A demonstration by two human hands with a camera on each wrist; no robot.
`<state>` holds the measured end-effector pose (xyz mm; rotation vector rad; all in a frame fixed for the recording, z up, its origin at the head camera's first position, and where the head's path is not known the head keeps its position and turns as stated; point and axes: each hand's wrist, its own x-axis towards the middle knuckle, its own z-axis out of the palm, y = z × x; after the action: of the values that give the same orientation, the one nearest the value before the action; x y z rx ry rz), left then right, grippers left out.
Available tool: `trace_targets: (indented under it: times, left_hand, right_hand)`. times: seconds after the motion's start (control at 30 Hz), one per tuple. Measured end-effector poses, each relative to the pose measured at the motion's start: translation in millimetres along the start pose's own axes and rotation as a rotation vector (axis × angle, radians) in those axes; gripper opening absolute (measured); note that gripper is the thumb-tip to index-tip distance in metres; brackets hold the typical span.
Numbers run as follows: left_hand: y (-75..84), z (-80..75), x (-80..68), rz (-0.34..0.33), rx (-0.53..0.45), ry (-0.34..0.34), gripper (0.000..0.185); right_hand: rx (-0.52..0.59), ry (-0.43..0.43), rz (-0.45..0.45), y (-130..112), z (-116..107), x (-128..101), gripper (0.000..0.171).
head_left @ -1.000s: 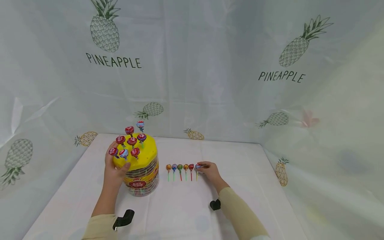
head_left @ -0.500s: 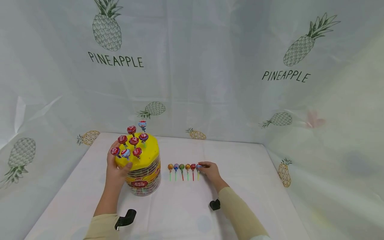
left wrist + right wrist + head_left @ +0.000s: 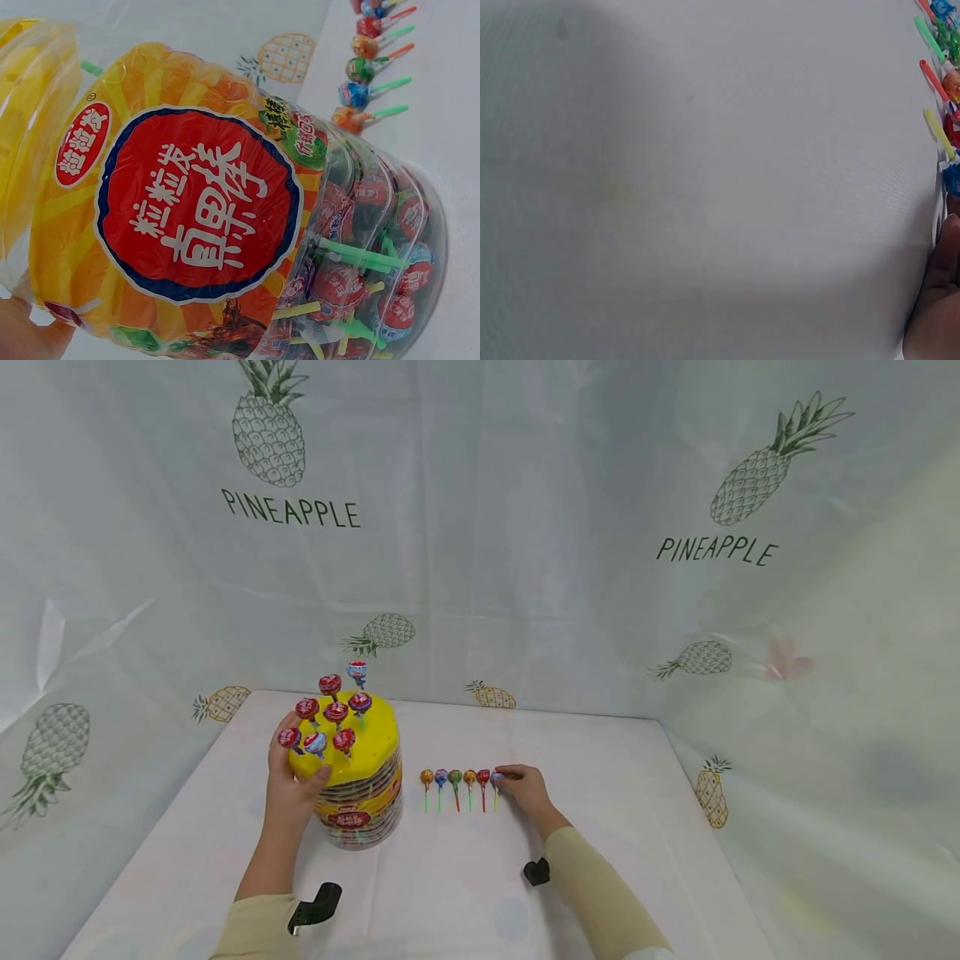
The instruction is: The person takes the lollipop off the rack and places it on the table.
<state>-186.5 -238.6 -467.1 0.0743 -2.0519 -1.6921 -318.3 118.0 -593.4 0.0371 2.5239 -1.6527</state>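
Note:
A clear plastic tub full of wrapped lollipops stands on the white table, its yellow lid studded with several upright lollipops. My left hand grips the tub's left side, thumb on the lid's front rim. The left wrist view shows the tub's red and yellow label close up. Right of the tub, several lollipops lie in a row with their sticks toward me. My right hand pinches the head of the rightmost one, a blue lollipop. In the right wrist view, one finger lies just below that lollipop.
Pineapple-print cloth walls the table at the back and on both sides. White tablecloth stretches to the right of my right hand. Black wrist camera mounts sit on both forearms.
Only the head view has shifted slightly. Both hands, the tub and the row of lollipops stay where they were.

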Motion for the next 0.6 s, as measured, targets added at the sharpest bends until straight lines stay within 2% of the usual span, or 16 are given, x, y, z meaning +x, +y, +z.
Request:
trace_targets:
  times: [0.6]
  left_hand:
    - [0.1, 0.3, -0.3, 0.009, 0.004, 0.005, 0.075]
  right_hand:
    - [-0.006, 0.01, 0.013, 0.3, 2.0, -0.9, 0.027]
